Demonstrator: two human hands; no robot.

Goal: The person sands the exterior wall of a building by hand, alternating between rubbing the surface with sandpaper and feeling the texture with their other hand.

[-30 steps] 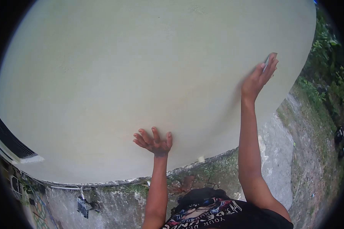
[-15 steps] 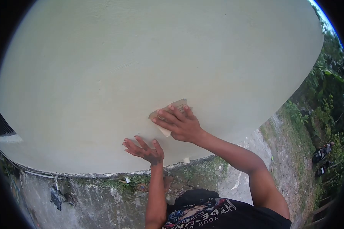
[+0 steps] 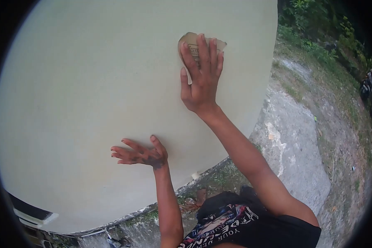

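"What's on the broad, pale-green smooth wall [image 3: 70,91]?"
"My right hand [image 3: 203,87], fingers extended, pressing a brown printed sheet [image 3: 192,40] flat; my left hand [image 3: 144,156] is spread wide, lower."
"Shifting it?"
"Calls for even pressure, I'd judge."

The right hand [image 3: 202,78] presses brown sandpaper [image 3: 191,46] flat against the pale wall [image 3: 91,95]; the left hand [image 3: 142,155] is lower, near the wall's bottom edge.

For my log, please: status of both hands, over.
Right hand flat over brown sheet, against wall. Left hand near wall, open, empty. No obstacle visible near sheet.
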